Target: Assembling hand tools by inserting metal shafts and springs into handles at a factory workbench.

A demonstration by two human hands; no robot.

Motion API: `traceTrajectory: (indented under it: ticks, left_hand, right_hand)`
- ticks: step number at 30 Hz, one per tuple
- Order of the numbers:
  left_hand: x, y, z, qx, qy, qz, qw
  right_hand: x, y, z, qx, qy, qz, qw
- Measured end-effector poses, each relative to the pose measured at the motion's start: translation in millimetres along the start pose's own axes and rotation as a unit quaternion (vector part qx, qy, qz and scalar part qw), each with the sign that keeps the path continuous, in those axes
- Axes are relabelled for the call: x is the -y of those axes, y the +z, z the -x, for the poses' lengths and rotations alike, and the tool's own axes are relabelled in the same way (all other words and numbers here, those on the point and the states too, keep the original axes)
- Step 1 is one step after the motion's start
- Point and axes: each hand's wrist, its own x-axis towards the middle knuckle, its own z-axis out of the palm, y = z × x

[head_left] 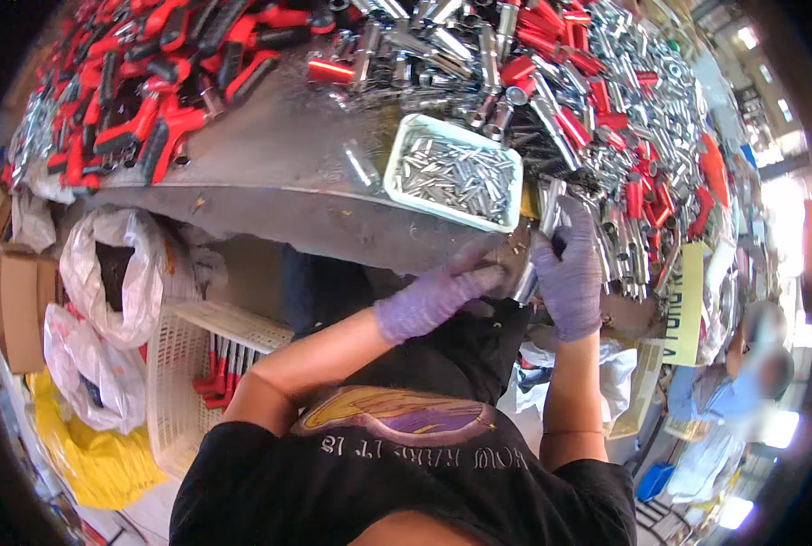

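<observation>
- Right hand (569, 273), gloved, closed around metal tool (540, 238), right of frame centre.
- Left hand (433, 298), gloved: fingertips (492, 273) apparently touching tool's lower end; grip unclear.
- White tray (397, 168) just above.

The right hand (569, 268) hides most of the metal tool (549, 214) it grips.

A shiny metal tube (540, 238) is standing nearly upright at the front edge of the steel table (269, 173), just right of the pale green tray (397, 164) of small metal pieces.
</observation>
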Motion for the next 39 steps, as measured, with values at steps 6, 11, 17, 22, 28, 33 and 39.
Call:
traceTrajectory:
  ticks: [6,11,17,22,28,33,39]
  left_hand:
    - [-28,-4,14,-0.082,0.089,0.136,0.983]
    - [-32,-37,46,-0.14,0.107,0.039,0.984]
    - [-40,-63,68,-0.2,0.129,-0.052,0.97]
    - [-58,-80,73,-0.184,0.16,-0.127,0.961]
    - [-63,-86,56,-0.162,0.211,-0.212,0.94]
    - [-73,-100,55,-0.181,0.211,-0.231,0.932]
    - [-77,-103,50,-0.201,0.26,-0.267,0.906]
  right_hand:
    - [55,35,-51,0.033,-0.187,0.121,0.974]
    - [57,101,-110,0.09,-0.272,0.294,0.912]
    - [68,116,-130,0.13,-0.2,0.313,0.919]
    - [82,91,-110,0.039,-0.183,-0.042,0.981]
    - [108,86,-82,0.218,-0.093,-0.169,0.957]
    - [118,99,-92,0.07,-0.091,-0.232,0.966]
    - [111,112,-87,0.217,-0.21,-0.075,0.95]
